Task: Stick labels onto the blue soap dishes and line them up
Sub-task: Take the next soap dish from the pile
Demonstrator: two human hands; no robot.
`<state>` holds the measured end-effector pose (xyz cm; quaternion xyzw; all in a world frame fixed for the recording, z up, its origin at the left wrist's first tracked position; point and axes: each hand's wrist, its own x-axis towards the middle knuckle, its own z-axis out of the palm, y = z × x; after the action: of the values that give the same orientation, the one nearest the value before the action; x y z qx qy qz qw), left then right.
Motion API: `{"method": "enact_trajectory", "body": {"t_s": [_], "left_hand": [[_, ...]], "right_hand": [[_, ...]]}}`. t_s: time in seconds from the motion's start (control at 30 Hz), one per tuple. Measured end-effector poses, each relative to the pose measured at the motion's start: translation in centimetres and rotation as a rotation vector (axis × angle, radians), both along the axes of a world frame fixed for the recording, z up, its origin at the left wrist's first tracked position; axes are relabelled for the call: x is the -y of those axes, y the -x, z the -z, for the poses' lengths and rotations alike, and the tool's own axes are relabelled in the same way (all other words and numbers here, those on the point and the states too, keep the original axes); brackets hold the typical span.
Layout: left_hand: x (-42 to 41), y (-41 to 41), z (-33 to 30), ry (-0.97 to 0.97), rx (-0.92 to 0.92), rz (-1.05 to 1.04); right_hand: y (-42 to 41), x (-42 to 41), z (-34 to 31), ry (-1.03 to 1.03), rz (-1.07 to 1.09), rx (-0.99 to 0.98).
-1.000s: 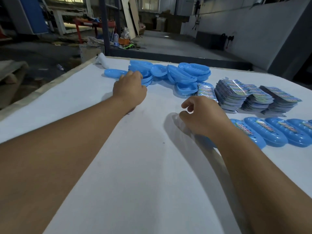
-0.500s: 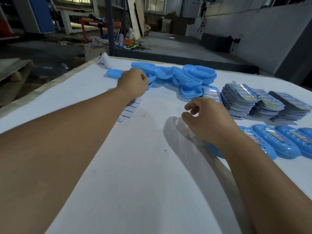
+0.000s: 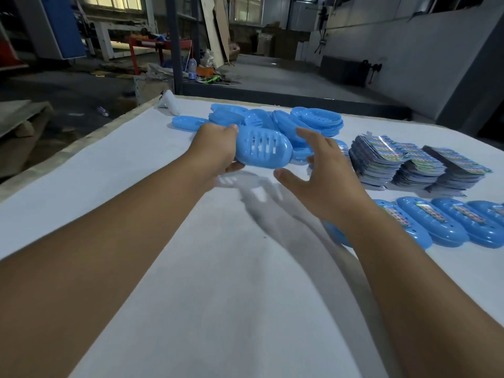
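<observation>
A: Where is the dish being worked on?

B: The left hand point(image 3: 218, 148) grips 1 unlabeled blue dish point(image 3: 263, 150) by its end, lifted above the white desk point(image 3: 191, 268), slotted side toward the camera. The right hand point(image 3: 324, 170) is released, fingers spread, close beside the dish but not touching.

A: How far along is the job?

B: Early, I'd judge. At least 4 labeled dishes point(image 3: 436, 225) lie side by side in a row at the right edge. A pile of bare dishes point(image 3: 313, 121) waits at the far side, and 3 label stacks point(image 3: 403, 162) sit near it, so plenty remains.
</observation>
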<state>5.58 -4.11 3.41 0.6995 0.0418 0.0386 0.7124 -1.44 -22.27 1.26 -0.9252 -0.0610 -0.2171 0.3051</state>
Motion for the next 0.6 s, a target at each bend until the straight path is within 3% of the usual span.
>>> {"method": "enact_trajectory", "body": {"t_s": [0.17,0.33,0.4,0.5,0.6], "left_hand": [[-0.2,3.1,1.8,0.097,-0.103,-0.006],[-0.5,3.7,2.1,0.053,-0.119,-0.056],[-0.5,3.8,2.4,-0.147,-0.019,-0.086],[-0.3,4.4,3.5,-0.674,0.294,-0.092],[0.0,4.8,3.9,-0.865,0.449,0.102]], "right_hand": [[0.0,-0.2,0.3,0.005,-0.102,-0.04],[-0.1,-0.2,0.8,0.062,-0.116,-0.097],[-0.2,-0.2,0.9,0.081,-0.112,-0.105],[-0.2,0.1,1.2,0.139,-0.089,-0.116],[-0.4,0.4,1.4,0.222,-0.063,-0.17]]}}
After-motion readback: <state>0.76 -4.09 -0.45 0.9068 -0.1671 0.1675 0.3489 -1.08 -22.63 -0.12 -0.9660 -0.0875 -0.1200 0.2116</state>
